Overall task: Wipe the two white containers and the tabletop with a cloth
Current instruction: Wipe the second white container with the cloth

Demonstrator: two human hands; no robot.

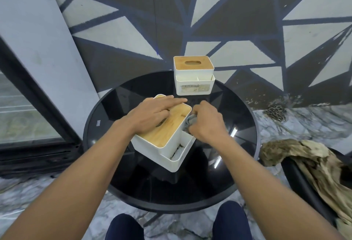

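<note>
A white container with a wooden lid (167, 144) sits near the middle of the round black glass tabletop (238, 144). My left hand (152, 115) rests flat on its lid with the fingers straight. My right hand (206, 123) grips a grey cloth (189, 121) and pushes it into the side compartment of this container. A second white container with a wooden lid (194, 76) stands upright at the far edge of the table, apart from both hands.
A crumpled brown cloth (308, 156) lies over a dark chair at the right. A metal chain (277, 112) lies on the marble floor by the patterned wall. A glass door frame stands at the left. My knees show below the table's near edge.
</note>
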